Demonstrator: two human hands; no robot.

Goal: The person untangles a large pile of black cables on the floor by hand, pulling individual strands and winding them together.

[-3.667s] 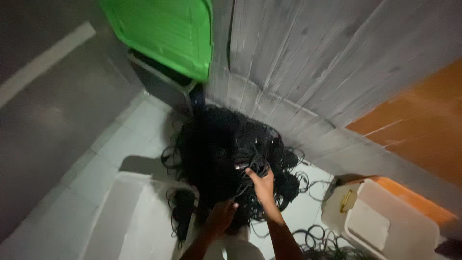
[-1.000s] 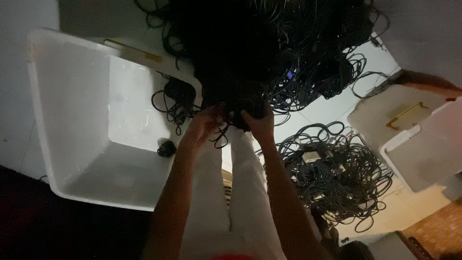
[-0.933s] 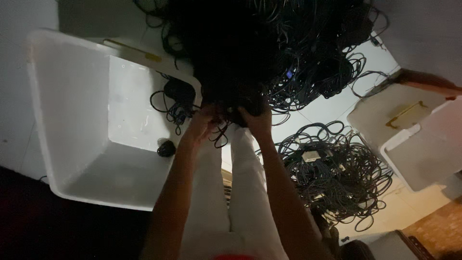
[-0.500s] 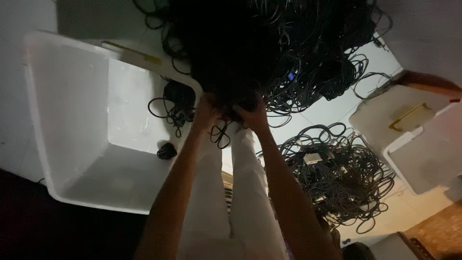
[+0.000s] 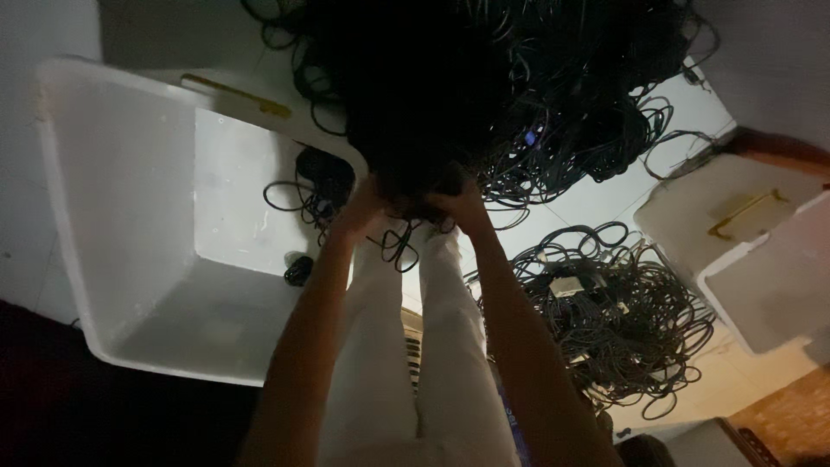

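Observation:
A big tangled heap of black cables lies on the pale floor ahead of me. My left hand and my right hand are both closed on its near edge, close together. Loose loops hang down between my hands over my white trousers. Left of my hands stands a large white plastic tub; a cable bundle drapes over its near corner and a small black piece lies inside it.
A smaller flat pile of dark cables lies on the floor to my right. Beyond it sits a second white tub with its lid, which has a yellow handle. A yellow-handled lid edge shows behind the left tub.
My view dropped from the wall and green bin to straight down over the tub and my legs. Over the last second both hands stayed on the cable heap, shifting slightly up into it.

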